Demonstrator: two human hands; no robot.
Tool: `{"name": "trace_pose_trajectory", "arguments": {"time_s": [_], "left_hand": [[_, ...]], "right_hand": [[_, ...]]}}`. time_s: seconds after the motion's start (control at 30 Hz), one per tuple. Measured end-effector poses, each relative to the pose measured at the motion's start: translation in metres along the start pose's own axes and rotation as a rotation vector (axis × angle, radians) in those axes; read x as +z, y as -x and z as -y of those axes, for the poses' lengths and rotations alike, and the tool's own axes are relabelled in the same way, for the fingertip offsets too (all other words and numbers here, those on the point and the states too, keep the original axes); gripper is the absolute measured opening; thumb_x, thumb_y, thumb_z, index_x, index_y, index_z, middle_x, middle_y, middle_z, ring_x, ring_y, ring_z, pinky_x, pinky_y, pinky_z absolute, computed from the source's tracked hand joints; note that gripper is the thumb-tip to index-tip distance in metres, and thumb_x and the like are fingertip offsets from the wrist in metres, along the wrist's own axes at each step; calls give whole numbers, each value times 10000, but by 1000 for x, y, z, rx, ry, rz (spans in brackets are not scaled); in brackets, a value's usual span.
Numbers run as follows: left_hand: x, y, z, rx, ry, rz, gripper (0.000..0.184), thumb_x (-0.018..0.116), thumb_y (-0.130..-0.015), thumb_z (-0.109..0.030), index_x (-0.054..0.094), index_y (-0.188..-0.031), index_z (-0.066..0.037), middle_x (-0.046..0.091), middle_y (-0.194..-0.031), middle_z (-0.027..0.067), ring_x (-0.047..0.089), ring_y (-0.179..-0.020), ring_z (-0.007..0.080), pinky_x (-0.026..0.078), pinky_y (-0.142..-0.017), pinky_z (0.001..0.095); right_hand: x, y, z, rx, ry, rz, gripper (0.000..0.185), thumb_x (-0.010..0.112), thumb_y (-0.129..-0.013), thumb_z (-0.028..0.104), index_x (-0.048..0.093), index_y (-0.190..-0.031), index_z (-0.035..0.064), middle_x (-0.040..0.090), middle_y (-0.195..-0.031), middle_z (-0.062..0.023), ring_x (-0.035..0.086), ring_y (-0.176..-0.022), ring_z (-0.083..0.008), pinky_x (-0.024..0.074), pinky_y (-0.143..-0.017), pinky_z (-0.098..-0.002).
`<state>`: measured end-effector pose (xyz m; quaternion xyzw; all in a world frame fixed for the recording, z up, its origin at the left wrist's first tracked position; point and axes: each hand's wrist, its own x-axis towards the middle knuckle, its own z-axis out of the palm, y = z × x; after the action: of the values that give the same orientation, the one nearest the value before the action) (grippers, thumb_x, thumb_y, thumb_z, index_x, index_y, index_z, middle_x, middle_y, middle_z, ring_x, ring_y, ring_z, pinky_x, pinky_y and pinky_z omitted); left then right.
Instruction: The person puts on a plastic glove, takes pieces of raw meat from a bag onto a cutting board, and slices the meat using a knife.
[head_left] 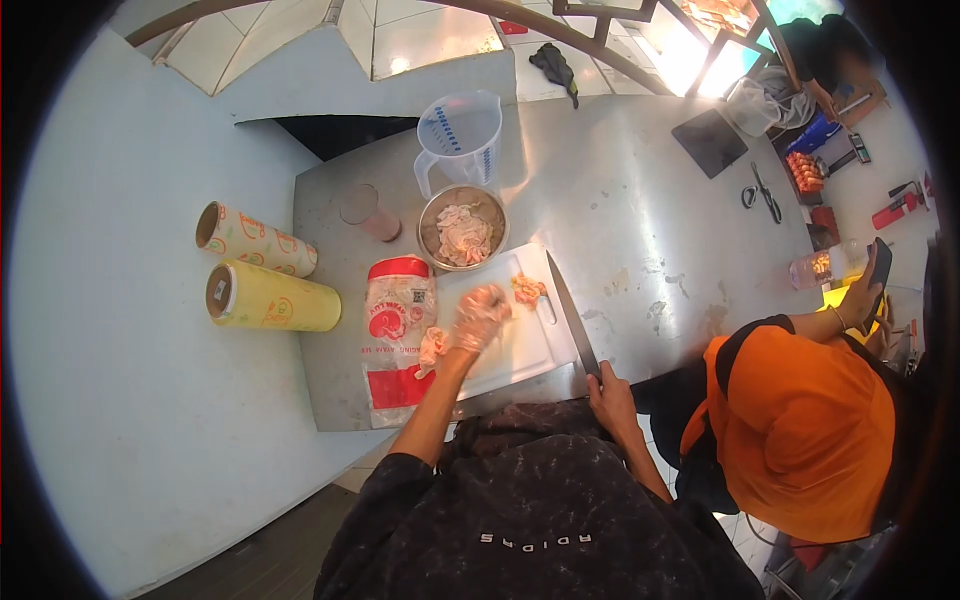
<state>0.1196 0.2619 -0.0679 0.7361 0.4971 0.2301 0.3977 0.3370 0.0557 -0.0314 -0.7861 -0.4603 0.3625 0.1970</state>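
Note:
My left hand (pixel 481 318), in a clear plastic glove, is over the white cutting board (pixel 515 360); it is blurred and its fingers are curled, with what they hold unclear. In my right hand (pixel 611 400) is the handle of a long knife (pixel 573 312), its blade lying along the board's right edge. Small chopped meat pieces (pixel 527 291) sit at the board's upper right. A larger piece of raw meat (pixel 432 350) is at the left edge, beside a red and clear plastic package (pixel 399 330). Behind the board, a steel bowl (pixel 463 228) holds pale raw meat.
A measuring jug (pixel 460 135) and a clear cup (pixel 371 212) stand behind. Two wrap rolls (pixel 272 297) are at the left. Scissors (pixel 766 192) and a dark flat square (pixel 709 143) lie at the right. A person in an orange head covering (pixel 810 430) is close on my right.

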Motion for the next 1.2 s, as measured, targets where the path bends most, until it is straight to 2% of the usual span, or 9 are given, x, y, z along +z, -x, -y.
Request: {"name": "trace_pose_trajectory", "arguments": {"time_s": [0.1,0.27,0.4,0.5,0.57,0.67,0.83,1.0,1.2], "left_hand": [[-51,-22,-43,79,412,-117,99,625,-869,-117,662,-817,-41,659,-733,28,626,-738,213,502,-742,332],[-102,-26,-25,60,517,-202,158,631,-894,-80,673,-1036,-23,690,-946,36,634,-872,134,505,-806,275],[-102,21,33,194,105,-357,252,638,-916,-135,639,-1132,-5,683,-1053,60,625,-966,146,498,-871,284],[-88,72,64,-229,111,-19,338,635,-906,-213,622,-1202,-51,677,-1080,97,642,-1007,240,505,-897,344],[-82,91,13,-156,-477,220,337,611,-909,-237,628,-1213,-92,659,-1109,110,630,-1054,293,500,-921,380],[-53,122,27,-173,-381,47,313,563,-923,-246,626,-1184,-83,591,-1186,155,585,-1096,340,471,-960,451],[-17,131,35,151,-872,69,312,542,-930,-188,599,-1221,-89,588,-1201,112,557,-1158,283,461,-971,401],[10,130,66,-81,-275,-154,317,561,-917,-174,591,-1207,-49,587,-1204,117,551,-1169,273,453,-982,381],[-18,118,33,-129,-353,-161,254,618,-877,-170,617,-1079,-15,629,-1086,117,578,-1058,281,451,-942,413]], "right_hand": [[4,-2,-6,-6,-15,8,250,556,-956,217,480,-993,-18,623,-732,-291,611,-738,-501,443,-643,-536],[6,-4,-1,-45,44,46,246,533,-957,239,490,-1031,8,627,-754,-302,608,-776,-518,448,-683,-580],[-1,-2,9,11,41,95,248,526,-955,245,496,-1052,20,633,-770,-299,611,-790,-521,460,-698,-585],[4,-2,3,-4,36,69,245,529,-955,244,497,-1056,23,634,-761,-292,612,-787,-517,467,-698,-576],[5,-2,2,-13,48,89,242,530,-955,243,496,-1055,25,634,-761,-292,612,-788,-517,466,-700,-579],[6,-5,5,-32,73,140,237,532,-955,241,490,-1051,29,633,-764,-295,611,-790,-518,463,-703,-586],[8,-9,11,-64,130,186,229,531,-954,239,476,-1038,33,630,-773,-303,606,-790,-524,456,-707,-602],[6,-7,16,-64,130,184,230,525,-956,247,473,-1034,37,631,-778,-306,602,-791,-531,456,-710,-607],[3,-8,15,-38,115,175,236,528,-952,252,477,-1035,37,635,-790,-307,606,-803,-527,461,-718,-603]]}}
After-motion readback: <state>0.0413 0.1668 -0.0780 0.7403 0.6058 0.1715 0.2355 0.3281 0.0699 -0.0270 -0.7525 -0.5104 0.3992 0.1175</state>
